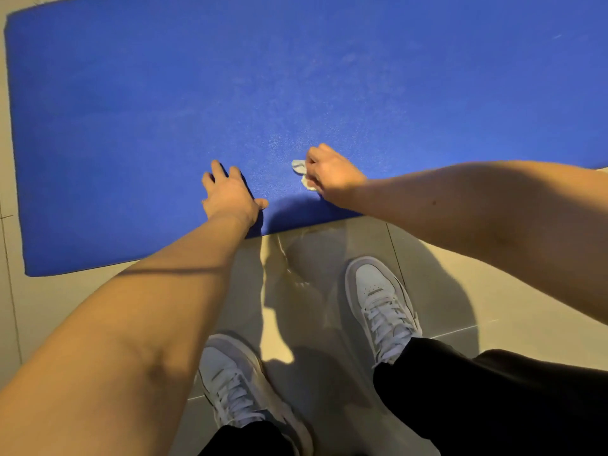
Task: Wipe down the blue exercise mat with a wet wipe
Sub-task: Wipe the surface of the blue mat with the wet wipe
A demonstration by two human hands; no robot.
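Note:
The blue exercise mat (164,110) lies flat on the floor and fills the upper half of the head view. My right hand (330,171) presses a crumpled white wet wipe (303,174) onto the mat close to its near edge; most of the wipe is hidden under the fingers. My left hand (228,194) rests flat on the mat a little to the left, fingers spread, holding nothing. A faintly lighter, speckled patch of mat lies just beyond the wipe.
Pale floor tiles (460,281) run along the mat's near edge and left side. My two white sneakers (381,301) (237,386) and dark trouser legs stand on the tiles just below the mat. Shadows fall between the shoes.

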